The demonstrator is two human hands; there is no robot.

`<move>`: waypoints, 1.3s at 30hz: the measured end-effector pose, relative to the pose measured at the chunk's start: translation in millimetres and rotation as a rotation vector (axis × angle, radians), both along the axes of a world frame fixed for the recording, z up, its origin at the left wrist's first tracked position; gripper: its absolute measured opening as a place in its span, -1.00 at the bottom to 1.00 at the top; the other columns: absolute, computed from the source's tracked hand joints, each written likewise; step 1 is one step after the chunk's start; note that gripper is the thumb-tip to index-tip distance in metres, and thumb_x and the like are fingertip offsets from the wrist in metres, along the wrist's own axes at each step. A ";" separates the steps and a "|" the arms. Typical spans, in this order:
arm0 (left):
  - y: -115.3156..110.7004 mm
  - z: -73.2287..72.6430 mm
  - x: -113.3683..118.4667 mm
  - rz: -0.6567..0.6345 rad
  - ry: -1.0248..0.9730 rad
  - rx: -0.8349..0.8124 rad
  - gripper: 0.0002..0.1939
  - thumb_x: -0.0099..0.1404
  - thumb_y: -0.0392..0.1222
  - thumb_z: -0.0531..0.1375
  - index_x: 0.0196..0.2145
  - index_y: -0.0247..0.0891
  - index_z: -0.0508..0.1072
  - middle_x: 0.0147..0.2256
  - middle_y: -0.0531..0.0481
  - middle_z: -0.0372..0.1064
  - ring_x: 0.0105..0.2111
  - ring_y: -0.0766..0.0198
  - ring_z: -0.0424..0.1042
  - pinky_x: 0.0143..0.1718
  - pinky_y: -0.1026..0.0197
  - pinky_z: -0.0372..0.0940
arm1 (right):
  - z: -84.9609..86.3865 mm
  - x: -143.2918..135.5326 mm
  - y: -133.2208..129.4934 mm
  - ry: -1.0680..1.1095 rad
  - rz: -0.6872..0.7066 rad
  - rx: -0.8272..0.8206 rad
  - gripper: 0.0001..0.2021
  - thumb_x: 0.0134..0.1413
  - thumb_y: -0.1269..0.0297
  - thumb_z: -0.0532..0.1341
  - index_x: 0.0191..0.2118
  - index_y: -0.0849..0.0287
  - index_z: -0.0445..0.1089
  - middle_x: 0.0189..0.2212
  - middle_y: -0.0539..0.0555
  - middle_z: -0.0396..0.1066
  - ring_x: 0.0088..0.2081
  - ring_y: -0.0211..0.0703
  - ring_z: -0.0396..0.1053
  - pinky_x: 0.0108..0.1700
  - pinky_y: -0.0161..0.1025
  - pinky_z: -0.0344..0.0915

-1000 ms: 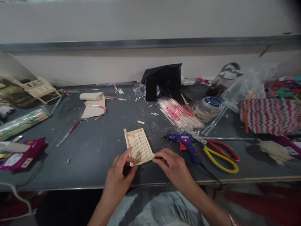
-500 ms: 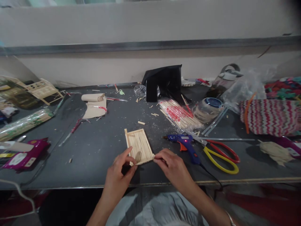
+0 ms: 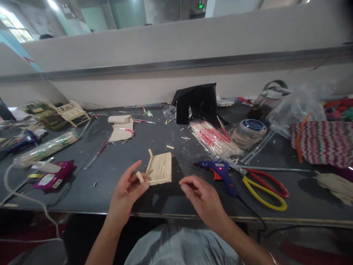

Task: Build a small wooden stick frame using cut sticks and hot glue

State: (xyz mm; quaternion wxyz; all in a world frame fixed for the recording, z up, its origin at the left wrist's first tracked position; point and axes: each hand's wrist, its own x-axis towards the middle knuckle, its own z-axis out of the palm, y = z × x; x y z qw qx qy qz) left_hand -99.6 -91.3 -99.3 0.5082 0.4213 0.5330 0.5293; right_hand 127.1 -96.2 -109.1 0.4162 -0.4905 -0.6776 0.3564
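My left hand (image 3: 127, 189) grips a small panel of wooden sticks (image 3: 159, 167) by its near left corner, thumb on top and fingers underneath. The panel has a raised rim, and short stick pieces stand up at its left corners. It is tilted and seems raised off the table. My right hand (image 3: 199, 191) is just right of the panel, apart from it, with thumb and fingers drawn together and nothing visible in them. Right of that hand lies a blue glue gun (image 3: 217, 169) with a red light and an orange trigger. Scissors (image 3: 266, 187) with red and yellow handles lie beyond it.
A bag of sticks (image 3: 215, 138), a lidded jar (image 3: 249, 132) and a black stand-like object (image 3: 197, 103) stand behind. Beige rolled material (image 3: 120, 129) is at the back left. A purple packet (image 3: 56, 176) and bagged sticks (image 3: 49, 149) lie left. Stick scraps dot the dark table (image 3: 91, 198).
My left hand has shifted left and tilted the panel. My right hand has come away from the panel's near right corner. The camera view has turned a little left and up.
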 end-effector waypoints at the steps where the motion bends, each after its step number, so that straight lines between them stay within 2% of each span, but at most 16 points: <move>1: 0.6 0.4 -0.1 0.004 -0.012 0.005 -0.33 0.05 -0.23 0.38 0.12 -0.10 0.31 -0.33 0.10 0.43 -0.28 0.36 0.41 -0.14 0.35 0.30 | 1.6 -3.4 -0.2 0.035 -0.005 0.005 -0.91 0.20 0.29 0.16 -0.22 0.10 0.40 -0.39 -0.03 0.42 -0.38 -0.27 0.39 -0.39 -0.39 0.29; 6: 2.6 -0.4 -0.2 -0.010 -0.056 0.007 -0.31 0.03 -0.24 0.39 0.12 -0.12 0.31 -0.32 0.07 0.44 -0.29 0.36 0.42 -0.14 0.33 0.31 | 7.2 -18.9 4.1 0.032 -0.041 0.096 -0.84 0.11 0.29 0.27 -0.15 0.09 0.43 -0.36 -0.02 0.43 -0.43 -0.29 0.36 -0.44 -0.39 0.28; 11: 1.7 -1.1 0.2 -0.007 -0.059 -0.008 -0.29 0.02 -0.24 0.40 0.13 -0.13 0.30 -0.32 0.06 0.45 -0.29 0.34 0.44 -0.14 0.31 0.33 | 9.3 -26.0 10.7 -0.042 -0.093 0.208 -0.95 0.15 0.34 0.23 -0.28 0.14 0.45 -0.39 0.00 0.46 -0.40 -0.26 0.39 -0.38 -0.36 0.28; 18: 2.8 -4.0 -0.6 -0.037 -0.030 -0.024 -0.27 0.04 -0.24 0.40 0.15 -0.12 0.27 -0.31 0.07 0.46 -0.26 0.32 0.45 -0.09 0.28 0.33 | 9.1 -23.7 11.1 -0.170 -0.086 0.252 -0.84 0.18 0.38 0.13 -0.42 0.13 0.39 -0.51 -0.02 0.38 -0.45 -0.25 0.34 -0.36 -0.32 0.23; 29: 4.9 -4.3 -4.2 -0.071 0.067 0.015 -0.21 0.06 -0.20 0.37 0.21 -0.21 0.18 -0.32 0.01 0.46 -0.23 0.20 0.47 -0.05 0.12 0.32 | -6.2 -27.4 11.0 -0.175 -0.044 0.282 -0.85 0.12 0.47 0.06 -0.43 0.12 0.25 -0.49 0.00 0.29 -0.41 -0.21 0.28 -0.38 -0.32 0.17; 35: 14.8 -5.6 -22.1 -0.045 0.130 0.052 -0.20 0.08 -0.16 0.35 0.23 -0.23 0.15 -0.31 0.00 0.46 -0.23 0.22 0.45 -0.07 0.16 0.30 | -13.5 -22.8 1.2 -0.175 -0.039 0.262 -0.85 0.07 0.49 0.02 -0.44 0.11 0.16 -0.52 -0.04 0.23 -0.47 -0.25 0.24 -0.43 -0.33 0.13; 39: 29.6 -11.5 -41.9 -0.025 0.222 0.061 -0.25 0.10 -0.14 0.32 0.21 -0.26 0.17 -0.29 -0.02 0.47 -0.24 0.23 0.44 -0.08 0.17 0.29 | -16.9 -13.0 -10.7 -0.252 0.059 0.184 -0.84 0.10 0.47 0.01 -0.46 0.10 0.11 -0.57 -0.08 0.18 -0.53 -0.27 0.20 -0.47 -0.33 0.06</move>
